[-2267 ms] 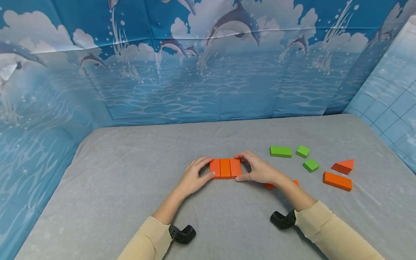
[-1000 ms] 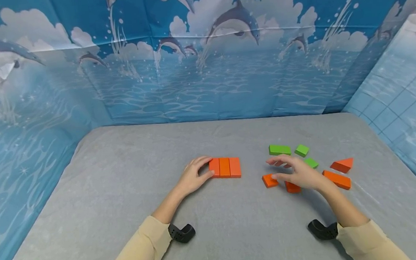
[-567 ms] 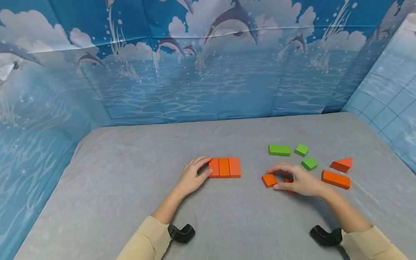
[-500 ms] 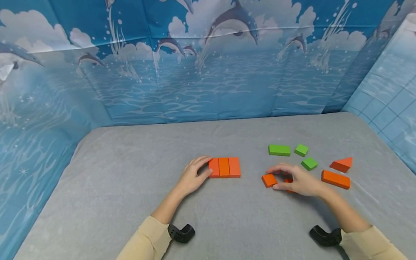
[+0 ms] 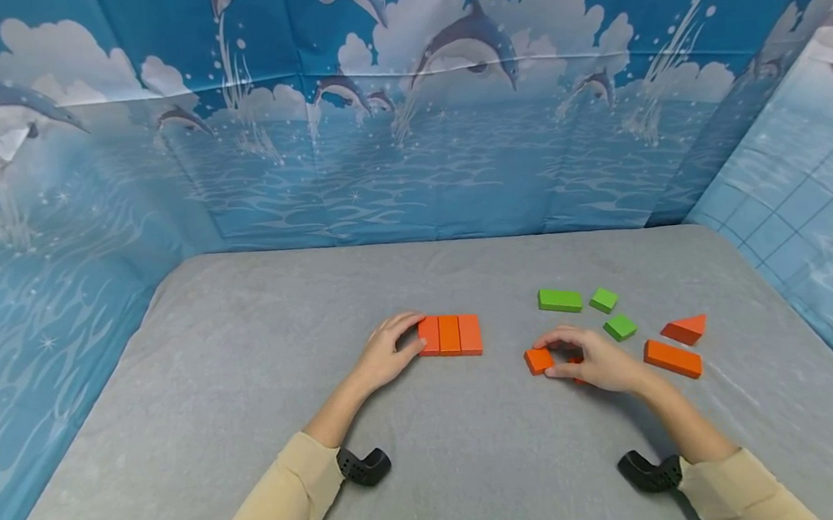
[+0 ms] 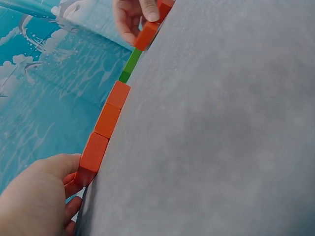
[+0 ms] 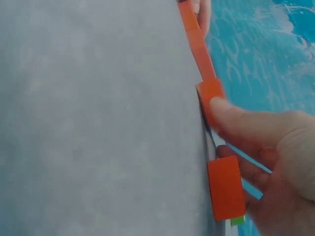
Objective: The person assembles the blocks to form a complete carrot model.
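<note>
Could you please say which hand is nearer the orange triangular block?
Right: the right hand is left of the orange triangular block; the left hand, much farther left.

The beige-sleeved left arm (image 5: 274, 504) and beige-sleeved right arm (image 5: 739, 484) reach forward, slanting inward; the bare left hand (image 5: 382, 355) and bare right hand (image 5: 598, 361) each curve thumb and fingers (image 5: 402, 322) into a pinch.

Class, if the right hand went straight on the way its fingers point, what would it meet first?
Beyond the small orange block at its fingertips, the right hand would probably first meet the orange row's rightmost block, though its exact height is hard to judge.
</note>
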The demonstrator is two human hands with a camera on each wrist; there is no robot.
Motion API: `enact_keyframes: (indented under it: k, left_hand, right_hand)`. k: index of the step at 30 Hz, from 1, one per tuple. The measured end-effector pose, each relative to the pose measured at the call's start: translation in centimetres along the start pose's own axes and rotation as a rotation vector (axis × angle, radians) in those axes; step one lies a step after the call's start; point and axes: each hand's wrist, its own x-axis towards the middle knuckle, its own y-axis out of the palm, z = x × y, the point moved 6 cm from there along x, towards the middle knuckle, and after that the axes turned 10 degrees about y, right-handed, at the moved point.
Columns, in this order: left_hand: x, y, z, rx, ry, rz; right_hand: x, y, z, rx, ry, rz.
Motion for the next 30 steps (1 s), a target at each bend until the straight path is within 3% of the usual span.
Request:
enact_keyframes:
  k: [7,16,21,30]
  left_hand:
    - [0.0,0.0,-0.1,0.004,-0.006,0.005]
    - [0.0,0.0,0.0,0.002,0.000,-0.001]
    - [0.1,-0.1,-0.1,0.000,-0.012,0.005]
    - [0.1,-0.1,-0.2,0.000,-0.001,-0.001]
  right_hand:
    - [1.9,0.7,2.6,0.037,0.018,0.036]
    - [4.5,3.7,7.0,0.115,-0.095,0.046]
    - [5.5,5.4,8.4,0.070,-0.119,0.030]
    - [6.0,6.7,8.8,-0.023,-0.153,-0.084]
